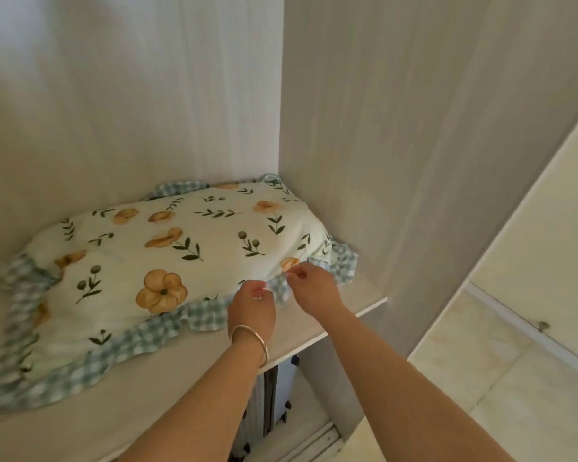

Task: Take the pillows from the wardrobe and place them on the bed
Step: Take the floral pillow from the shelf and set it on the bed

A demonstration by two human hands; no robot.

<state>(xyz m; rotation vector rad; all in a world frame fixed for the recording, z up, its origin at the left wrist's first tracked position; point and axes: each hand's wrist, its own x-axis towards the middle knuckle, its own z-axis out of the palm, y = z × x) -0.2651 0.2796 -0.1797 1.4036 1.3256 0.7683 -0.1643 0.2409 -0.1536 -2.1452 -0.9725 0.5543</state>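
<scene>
A cream pillow [167,248] printed with orange flowers and green leaves, edged with a blue-white checked frill, lies flat on the pale wardrobe shelf [187,358], pushed toward the back right corner. My left hand [251,308], with a metal bangle on its wrist, pinches the frill at the pillow's near right edge. Right beside it, my right hand [314,285] pinches the same frill a little further right. Both sets of fingers are closed on the fabric. No bed is in view.
The wardrobe's back panel [131,111] and right side wall [397,128] enclose the shelf. Below the shelf hang or stand some clothes [274,395]. A sliding-door track [314,441] runs along the bottom. Light floor tiles [498,371] lie to the right.
</scene>
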